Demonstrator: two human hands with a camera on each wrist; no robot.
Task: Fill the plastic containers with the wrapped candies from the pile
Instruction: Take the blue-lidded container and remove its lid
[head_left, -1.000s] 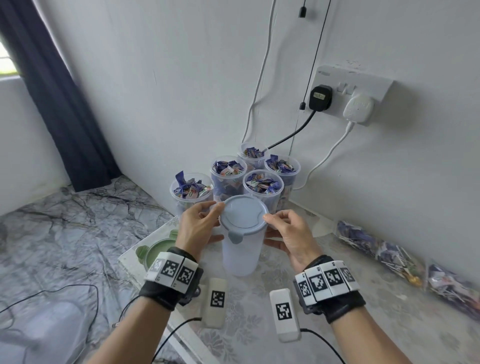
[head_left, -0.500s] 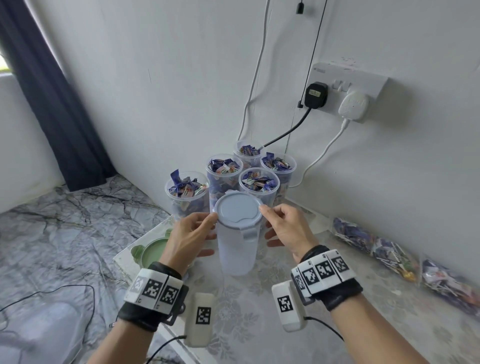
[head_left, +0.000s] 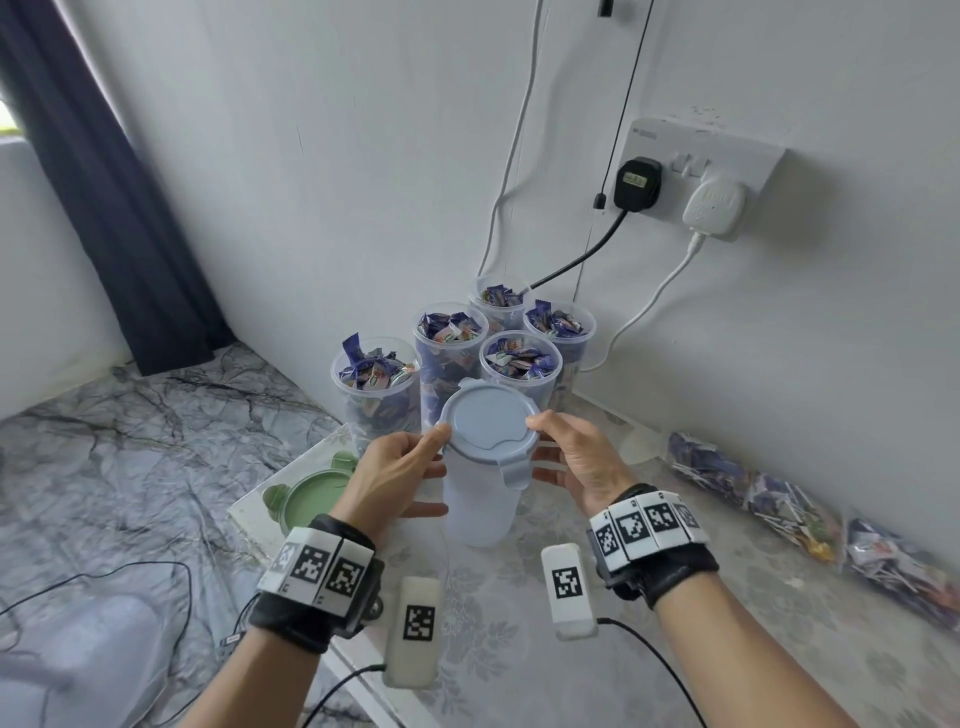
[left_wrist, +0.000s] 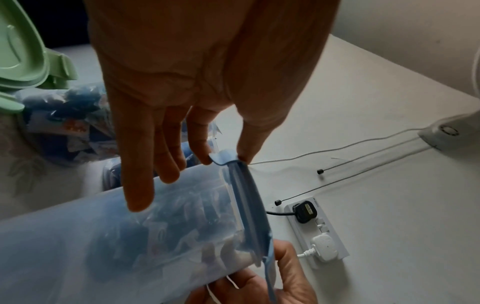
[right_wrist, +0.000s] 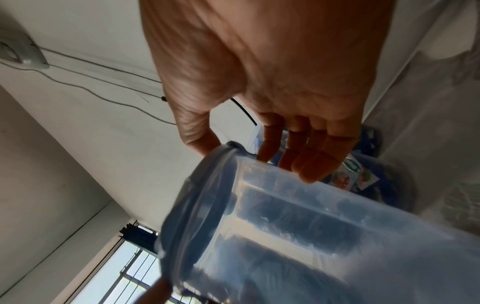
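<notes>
From the head view, your left hand (head_left: 395, 467) and right hand (head_left: 576, 462) flanked a lidded plastic container (head_left: 480, 499) standing on the table (head_left: 675, 597); each thumb lay on the rim of the blue lid (head_left: 488, 421), the other fingers spread loosely down the wall on either side; five filled containers (head_left: 452, 343), open-topped and heaped with wrapped candies (head_left: 519, 356), stood just beyond your fingertips, and a green lid (head_left: 317, 501) lay near the heel of your left hand; bagged candies (head_left: 753, 488) lay along the wall, well apart from your right fingers; I judged you were unlidding a fresh container, not yet filling it. From the left wrist view, your left thumb and forefinger pinched a tab of the lid (left_wrist: 223, 157) while the remaining fingers (left_wrist: 140, 185) rested straight against the container wall (left_wrist: 130, 236); the lid looked seated, though blur left that unsure. From the right wrist view, your right thumb (right_wrist: 197, 142) pressed the lid's edge (right_wrist: 228, 147) and the fingers (right_wrist: 311, 164) lay close together, only lightly bent, beside the wall just under the rim; the next move, as I judged it, called for prising up the tabs while steadying the body so it would not tip into the filled ones behind your fingertips.
</notes>
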